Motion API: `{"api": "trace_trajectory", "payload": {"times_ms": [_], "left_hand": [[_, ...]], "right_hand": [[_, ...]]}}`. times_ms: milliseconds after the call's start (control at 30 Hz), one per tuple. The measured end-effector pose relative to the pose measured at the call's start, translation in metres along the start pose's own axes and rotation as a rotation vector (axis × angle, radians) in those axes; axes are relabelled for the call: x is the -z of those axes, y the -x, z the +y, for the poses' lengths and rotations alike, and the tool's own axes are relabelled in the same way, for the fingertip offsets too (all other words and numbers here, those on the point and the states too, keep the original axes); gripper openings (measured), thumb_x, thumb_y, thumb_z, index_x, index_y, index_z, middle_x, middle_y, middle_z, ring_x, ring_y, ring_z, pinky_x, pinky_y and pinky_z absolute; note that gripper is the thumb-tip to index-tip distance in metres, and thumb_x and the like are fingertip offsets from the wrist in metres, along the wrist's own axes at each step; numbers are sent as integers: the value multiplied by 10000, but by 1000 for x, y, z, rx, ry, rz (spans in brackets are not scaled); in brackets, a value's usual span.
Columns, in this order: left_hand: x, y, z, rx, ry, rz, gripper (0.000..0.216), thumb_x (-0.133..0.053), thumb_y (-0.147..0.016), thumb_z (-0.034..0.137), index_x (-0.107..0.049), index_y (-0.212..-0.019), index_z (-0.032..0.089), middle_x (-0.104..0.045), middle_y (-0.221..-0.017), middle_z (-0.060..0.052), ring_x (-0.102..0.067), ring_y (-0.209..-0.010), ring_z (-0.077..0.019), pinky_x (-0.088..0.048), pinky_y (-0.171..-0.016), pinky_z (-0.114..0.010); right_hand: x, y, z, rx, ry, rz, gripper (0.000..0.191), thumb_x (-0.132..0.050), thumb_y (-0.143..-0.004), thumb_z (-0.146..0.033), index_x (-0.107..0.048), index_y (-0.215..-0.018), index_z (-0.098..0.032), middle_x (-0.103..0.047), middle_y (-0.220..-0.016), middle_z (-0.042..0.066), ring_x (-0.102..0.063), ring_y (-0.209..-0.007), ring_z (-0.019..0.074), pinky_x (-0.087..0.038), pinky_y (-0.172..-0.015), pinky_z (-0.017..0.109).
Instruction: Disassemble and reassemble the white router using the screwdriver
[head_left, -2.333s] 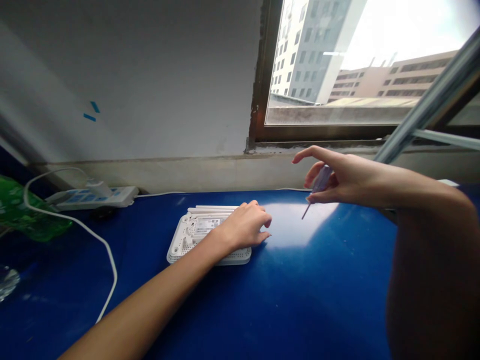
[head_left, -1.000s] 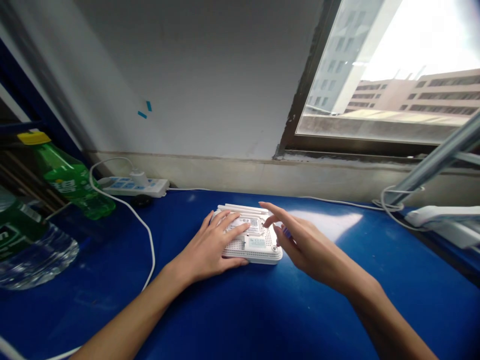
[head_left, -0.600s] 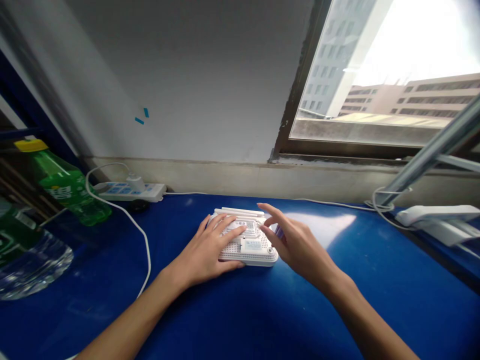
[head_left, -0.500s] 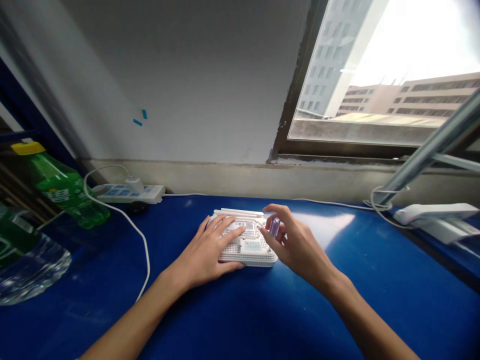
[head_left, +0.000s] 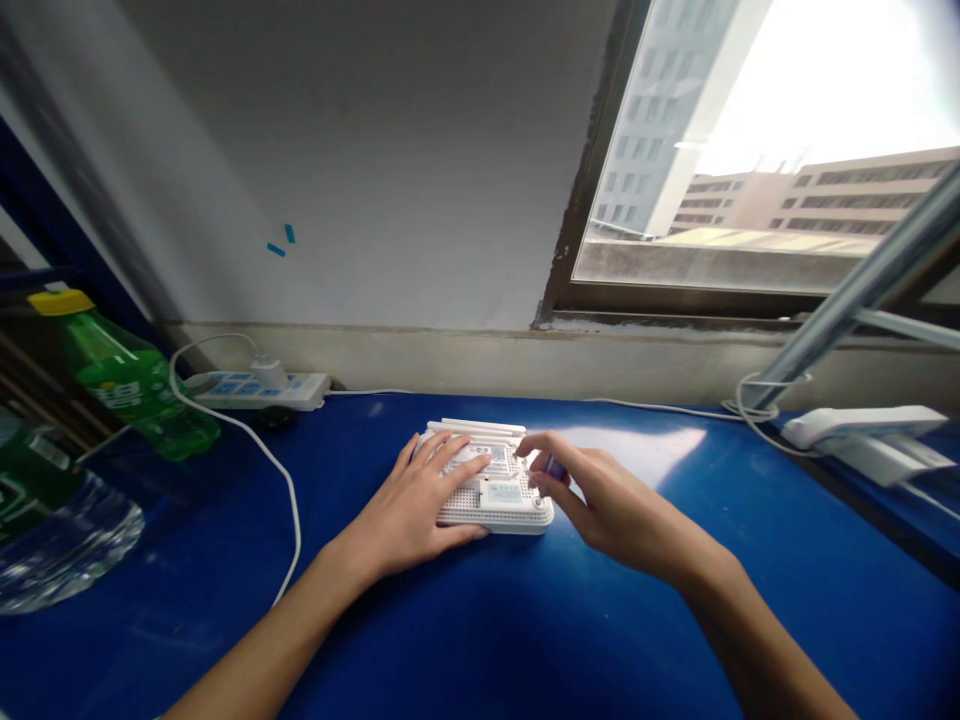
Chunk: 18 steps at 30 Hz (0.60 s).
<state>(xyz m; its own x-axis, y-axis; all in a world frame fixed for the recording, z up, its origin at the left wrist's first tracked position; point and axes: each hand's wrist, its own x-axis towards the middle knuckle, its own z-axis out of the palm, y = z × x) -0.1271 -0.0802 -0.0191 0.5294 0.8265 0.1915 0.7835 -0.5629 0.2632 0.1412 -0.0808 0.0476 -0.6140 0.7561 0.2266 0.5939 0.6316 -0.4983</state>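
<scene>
A white router (head_left: 504,518) lies on the blue tabletop (head_left: 487,620), its vented, labelled face up and a white antenna bar along its far side. My left hand (head_left: 435,490) rests spread over the router's left part, fingers stretched across the top and thumb along the near edge. At the router's right end, my right hand (head_left: 581,490) is closed around a small purple translucent tool handle (head_left: 555,467). Fingers cover most of the handle, and its tip cannot be made out. Thumb and forefinger are close to the router's right edge; I cannot tell whether they touch it.
To the left stand a green bottle (head_left: 127,385) and a large clear bottle (head_left: 64,540). A power strip (head_left: 300,390) sits by the wall, its white cable (head_left: 289,500) running forward. On the right are a white device (head_left: 862,430) and a metal pole (head_left: 832,310).
My right hand has shifted slightly and turned, its wrist now higher and further right, so less of the purple handle shows. My left hand and the router have stayed put.
</scene>
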Motion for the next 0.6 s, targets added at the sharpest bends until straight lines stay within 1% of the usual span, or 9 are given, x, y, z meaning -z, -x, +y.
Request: {"api": "trace_trajectory", "payload": {"times_ms": [67,100,200,267,300,367,467,533,600], "left_hand": [[0,0,0,2,-3,-4,822,-714,-856,629,-379,-1568,393,-327,-1672,-72,-272,-1538,-371,-171,-1237,-663],[0,0,0,3,-7,-8,823,-708,-858,634,-373,-1571,393,-324,-1673,-73,-271,-1540,-369,-169,-1237,-665],[1,-1,0,3,-14,-19,821,-691,-870,639,-357,-1579,394,-321,-1675,-76,-274,-1541,-363,-164,-1239,-663],[1,-1,0,0,-9,-13,813,-695,-873,629,-362,-1577,393,-329,-1671,-78,-282,-1537,-364,-168,-1239,-661],[1,-1,0,-2,-5,-7,812,-702,-871,621,-367,-1575,392,-332,-1669,-78,-285,-1535,-366,-172,-1238,-661],[1,0,0,-2,-1,3,813,-714,-866,613,-376,-1571,391,-334,-1668,-80,-286,-1534,-370,-179,-1235,-664],[1,0,0,0,-3,5,815,-714,-861,622,-384,-1568,388,-332,-1669,-83,-279,-1536,-375,-182,-1232,-669],[0,0,0,-5,-3,5,816,-713,-859,628,-385,-1567,388,-335,-1668,-82,-278,-1536,-377,-176,-1233,-671],[0,1,1,-5,-1,12,816,-716,-859,625,-386,-1567,388,-336,-1667,-82,-281,-1534,-379,-177,-1234,-670]], "right_hand": [[-2,0,0,4,-2,26,253,-428,-1059,-278,-515,-1295,-255,-709,-930,47,-631,-750,185,-476,-657,300],[-4,-1,2,5,13,66,238,-441,-1052,-275,-531,-1270,-242,-711,-916,49,-630,-731,184,-472,-649,302],[-12,-5,6,5,81,243,165,-536,-1025,-346,-611,-1073,-207,-713,-835,50,-615,-650,176,-458,-618,305],[-16,-7,8,5,89,307,179,-574,-1013,-373,-636,-1014,-205,-723,-822,50,-630,-642,173,-467,-614,299],[-17,-8,9,10,82,300,177,-562,-1021,-361,-645,-1056,-208,-736,-851,56,-652,-668,177,-483,-628,298],[-16,-7,8,37,66,241,246,-495,-1046,-304,-615,-1245,-223,-759,-971,78,-696,-759,193,-524,-682,308],[-11,-3,5,80,81,156,459,-431,-1046,-231,-426,-1504,-260,-724,-1190,117,-710,-942,226,-563,-807,367],[-9,-1,4,94,94,144,538,-441,-1015,-186,-366,-1542,-265,-686,-1253,129,-695,-999,235,-565,-847,387],[-10,-2,4,90,107,166,498,-460,-991,-163,-442,-1482,-247,-689,-1212,123,-695,-943,227,-565,-817,375]]}}
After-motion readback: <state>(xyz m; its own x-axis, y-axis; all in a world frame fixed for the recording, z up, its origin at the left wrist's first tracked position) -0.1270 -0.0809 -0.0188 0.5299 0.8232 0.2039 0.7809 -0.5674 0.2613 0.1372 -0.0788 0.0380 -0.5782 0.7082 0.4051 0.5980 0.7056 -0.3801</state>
